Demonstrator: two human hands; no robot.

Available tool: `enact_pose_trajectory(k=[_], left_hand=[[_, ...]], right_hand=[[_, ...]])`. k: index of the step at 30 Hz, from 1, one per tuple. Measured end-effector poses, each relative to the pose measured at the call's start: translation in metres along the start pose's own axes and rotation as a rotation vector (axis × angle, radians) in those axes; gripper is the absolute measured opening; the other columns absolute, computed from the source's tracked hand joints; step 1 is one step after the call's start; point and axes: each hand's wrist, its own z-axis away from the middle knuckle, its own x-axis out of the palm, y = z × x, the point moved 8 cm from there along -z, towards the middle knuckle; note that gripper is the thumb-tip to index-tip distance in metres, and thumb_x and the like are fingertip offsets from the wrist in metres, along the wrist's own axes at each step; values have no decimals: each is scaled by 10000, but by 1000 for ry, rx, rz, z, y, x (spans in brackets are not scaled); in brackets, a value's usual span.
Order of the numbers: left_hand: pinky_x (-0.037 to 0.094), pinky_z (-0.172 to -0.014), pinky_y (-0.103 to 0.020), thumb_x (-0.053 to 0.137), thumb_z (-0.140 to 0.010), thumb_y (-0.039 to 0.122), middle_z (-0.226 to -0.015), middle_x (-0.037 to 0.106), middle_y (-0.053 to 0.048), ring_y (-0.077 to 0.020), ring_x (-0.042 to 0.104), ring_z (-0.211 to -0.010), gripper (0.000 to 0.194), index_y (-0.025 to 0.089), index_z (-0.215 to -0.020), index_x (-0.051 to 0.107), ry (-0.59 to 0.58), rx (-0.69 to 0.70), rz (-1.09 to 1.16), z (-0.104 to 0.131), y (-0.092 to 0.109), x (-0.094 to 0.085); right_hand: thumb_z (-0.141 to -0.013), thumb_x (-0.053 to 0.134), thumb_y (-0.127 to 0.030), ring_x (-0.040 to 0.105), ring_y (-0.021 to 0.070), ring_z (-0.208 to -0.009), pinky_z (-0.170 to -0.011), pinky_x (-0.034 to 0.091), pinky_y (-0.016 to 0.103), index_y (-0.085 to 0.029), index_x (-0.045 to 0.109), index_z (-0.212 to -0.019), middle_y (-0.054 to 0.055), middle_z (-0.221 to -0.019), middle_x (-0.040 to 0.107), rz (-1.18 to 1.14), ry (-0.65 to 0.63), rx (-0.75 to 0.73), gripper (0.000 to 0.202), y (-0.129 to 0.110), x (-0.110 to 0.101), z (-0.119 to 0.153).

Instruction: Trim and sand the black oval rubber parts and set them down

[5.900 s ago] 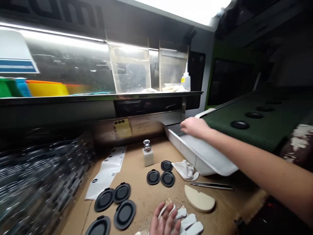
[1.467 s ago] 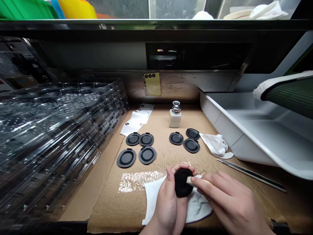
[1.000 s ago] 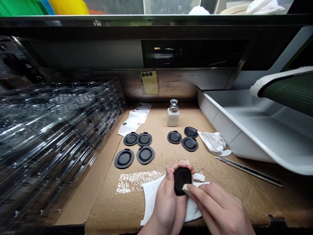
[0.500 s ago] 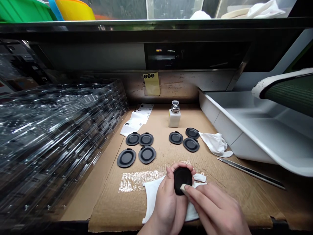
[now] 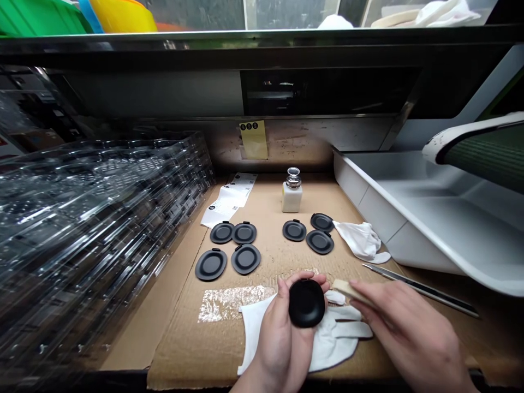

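Pulling away to the right, the right hand [image 5: 413, 330], fingers pinched around a cream pad [image 5: 347, 289], has left the black disc [image 5: 307, 303] it touched half a second ago. The left hand [image 5: 282, 338] — palm up, fingers curled — cradles that disc above a white glove [image 5: 329, 349] on the cardboard-covered worktop [image 5: 184, 349]; the rubbing seems paused.
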Motion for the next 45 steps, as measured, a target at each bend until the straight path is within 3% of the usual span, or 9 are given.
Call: enact_pose_trajectory(k=[7,10,17,21,26,32,35,39,45], left_hand=[[285,-1012,-421,388,-856,430,-1111,602,-143,-273,479,-1138,406,122,-1002,608,9,-39,-2,-1,-4,-5],[294,-1002,-423,375,-870,394,-1076,613,-133,-254,513,-1086,376,122,-982,609,0,-16,-31,0,-2,0],[407,-840,-340,361,-884,360,-980,636,-97,-181,578,-888,340,130,-935,607,10,20,-106,3,1,4],[399,-878,-379,387,-871,383,-1023,639,-114,-212,590,-938,336,134,-966,591,10,-1,-96,4,0,2],[367,-926,-418,404,-855,419,-1077,633,-173,-273,563,-1048,375,119,-1012,566,60,-46,-70,3,-2,-1],[352,-939,-374,373,-877,386,-1063,631,-133,-226,560,-1019,373,110,-994,596,-50,-47,-83,1,-3,4],[339,-950,-349,353,-886,379,-1054,632,-113,-213,538,-1050,375,119,-950,616,-64,-15,-92,2,-2,6],[353,-933,-391,388,-871,379,-1031,636,-125,-244,551,-1032,357,118,-912,628,-47,0,-61,-1,-3,0],[397,-853,-407,421,-841,427,-1057,619,-149,-284,575,-996,367,129,-933,616,-31,-46,9,-9,-9,-13]], right_hand=[[-848,459,-166,570,153,-816,-686,453,293,-225,563,-1139,30,-954,658,-108,-101,-157,314,-32,17,1],[-868,433,-175,543,153,-796,-676,428,305,-212,566,-1129,34,-979,652,-57,-155,-179,295,-30,23,-5],[-878,434,-191,513,145,-758,-688,403,310,-222,598,-1065,34,-907,659,-12,-91,-192,250,-23,18,-37],[-852,480,-167,534,137,-780,-686,431,287,-239,588,-1065,18,-893,644,-46,-105,-105,250,3,17,-29],[-824,544,-223,550,158,-818,-733,433,299,-232,588,-1042,17,-887,629,22,28,52,222,41,-9,-13],[-873,453,-189,496,162,-846,-740,398,329,-256,570,-1041,3,-957,631,-146,-188,-212,216,-20,11,-31],[-883,437,-216,480,163,-806,-736,382,348,-248,577,-1015,6,-935,637,-185,-224,-270,195,-35,23,-43],[-863,476,-222,492,159,-807,-718,403,318,-226,578,-1021,31,-924,632,-126,-263,-285,188,-8,26,-43],[-855,461,-219,543,152,-874,-775,435,274,-219,601,-1036,34,-944,624,104,-73,-134,228,38,8,-13]])
